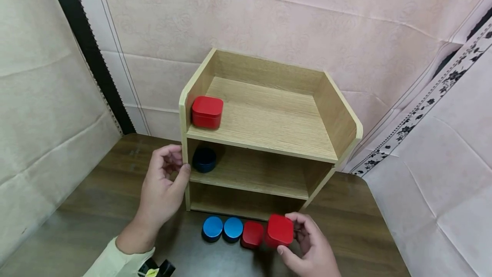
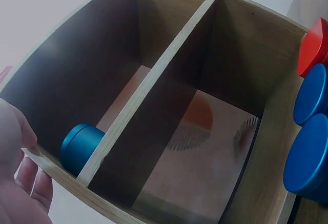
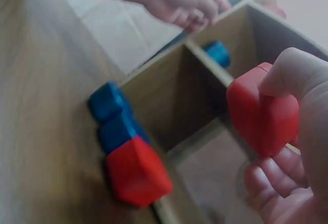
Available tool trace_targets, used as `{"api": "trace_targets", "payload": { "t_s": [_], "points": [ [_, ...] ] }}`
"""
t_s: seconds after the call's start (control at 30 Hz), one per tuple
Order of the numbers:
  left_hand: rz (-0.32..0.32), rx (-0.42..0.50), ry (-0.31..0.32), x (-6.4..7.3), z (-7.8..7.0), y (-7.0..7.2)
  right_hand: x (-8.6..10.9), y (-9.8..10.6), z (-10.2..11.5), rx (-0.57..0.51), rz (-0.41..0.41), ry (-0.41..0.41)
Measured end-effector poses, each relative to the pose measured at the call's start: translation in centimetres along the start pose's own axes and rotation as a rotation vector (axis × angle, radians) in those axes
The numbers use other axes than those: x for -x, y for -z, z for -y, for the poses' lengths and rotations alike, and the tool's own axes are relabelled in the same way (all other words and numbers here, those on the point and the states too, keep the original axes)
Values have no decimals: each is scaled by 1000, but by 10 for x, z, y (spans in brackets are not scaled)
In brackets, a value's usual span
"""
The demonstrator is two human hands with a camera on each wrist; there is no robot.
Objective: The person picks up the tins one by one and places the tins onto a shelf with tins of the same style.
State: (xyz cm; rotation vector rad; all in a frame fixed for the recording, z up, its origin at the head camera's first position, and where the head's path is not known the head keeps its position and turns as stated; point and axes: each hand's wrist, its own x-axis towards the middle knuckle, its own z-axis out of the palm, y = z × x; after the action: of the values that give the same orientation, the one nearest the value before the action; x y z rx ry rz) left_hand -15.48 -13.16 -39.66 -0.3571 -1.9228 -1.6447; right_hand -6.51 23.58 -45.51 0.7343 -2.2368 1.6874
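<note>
A light wooden shelf unit (image 1: 253, 110) stands on the table. My left hand (image 1: 165, 187) grips the edge of its left side panel, the thumb at the front edge and the fingers outside. My right hand (image 1: 313, 247) pinches a red square box with rounded corners (image 1: 279, 229) between thumb and fingers, in front of the unit and above the table. Beside it on the table stand another red box (image 1: 252, 234) and two blue round tins (image 1: 212, 228). One more red box (image 1: 207, 112) sits at the left of the top shelf. A blue tin (image 2: 81, 147) stands at the left of the middle shelf.
The brown wooden table (image 1: 96, 191) carries the unit. Pale cloth sheets (image 1: 269, 16) hang behind it and at both sides. A floral border strip (image 1: 411, 127) runs down on the right. Beneath the middle shelf lies a low bottom compartment (image 1: 246, 202).
</note>
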Motion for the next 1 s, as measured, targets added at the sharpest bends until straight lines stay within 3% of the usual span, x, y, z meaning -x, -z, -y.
{"api": "trace_targets", "payload": {
  "t_s": [0.17, 0.37, 0.63, 1.0],
  "points": [
    [5, -7, 15, 0, -1, 0, -14, 4, 30, -21, 3, 45],
    [10, -29, 8, -1, 0, 1, -29, 8, 61, -45, -9, 37],
    [13, -57, -10, 0, 3, 1, -41, 10, 83, -41, -1, 29],
    [28, -74, -26, -1, 3, 3, -68, 18, 119, 52, 28, 18]
  ]
}}
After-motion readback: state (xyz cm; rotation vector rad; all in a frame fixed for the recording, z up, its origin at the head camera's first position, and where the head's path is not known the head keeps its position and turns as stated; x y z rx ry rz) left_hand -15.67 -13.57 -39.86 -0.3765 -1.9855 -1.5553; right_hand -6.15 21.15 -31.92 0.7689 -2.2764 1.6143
